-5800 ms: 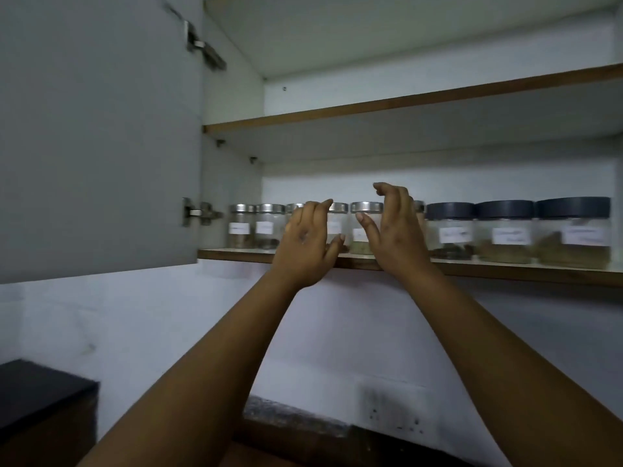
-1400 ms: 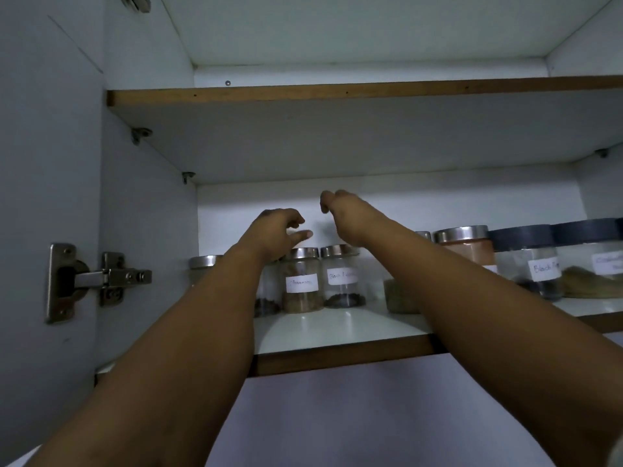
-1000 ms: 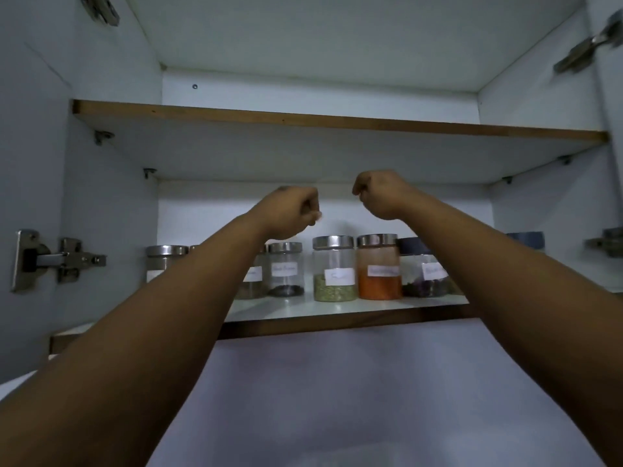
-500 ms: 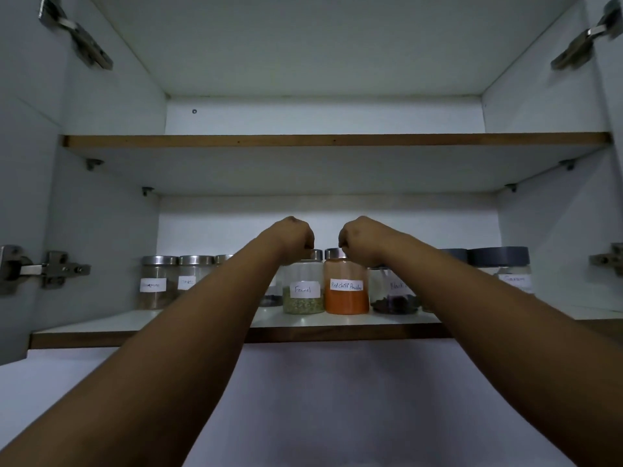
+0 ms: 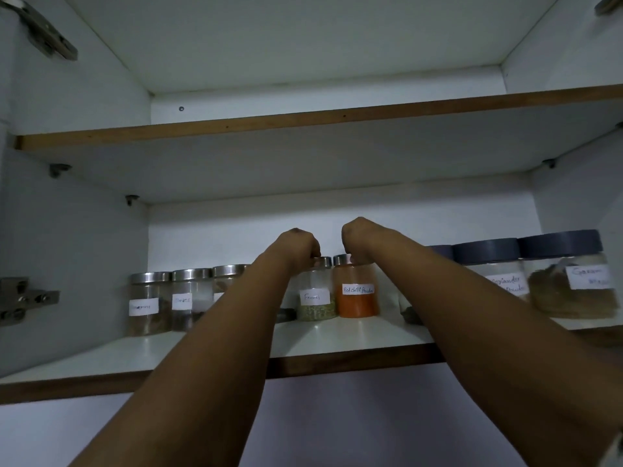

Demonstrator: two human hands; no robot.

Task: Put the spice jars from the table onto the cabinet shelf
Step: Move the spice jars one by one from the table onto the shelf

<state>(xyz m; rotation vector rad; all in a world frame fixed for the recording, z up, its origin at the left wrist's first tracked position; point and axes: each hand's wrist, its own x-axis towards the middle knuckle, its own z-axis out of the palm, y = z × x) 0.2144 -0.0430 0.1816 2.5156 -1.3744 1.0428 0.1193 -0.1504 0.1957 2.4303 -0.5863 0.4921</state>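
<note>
Both arms reach up into the open cabinet. My left hand grips the steel lid of the fennel jar, whose bottom holds green seeds. My right hand grips the steel lid of the red chilli powder jar, filled with orange powder. Both jars stand side by side on the lower shelf, set back from its front edge. My fingers curl down over the lids and are partly hidden behind my knuckles.
Three steel-lidded jars stand to the left on the same shelf. Larger dark-lidded jars stand to the right, partly behind my right forearm. An upper shelf runs overhead. A door hinge sticks out at the left.
My two hands have come down from fists above the jar row onto the lids of the fennel and red chilli jars. The camera has moved closer.
</note>
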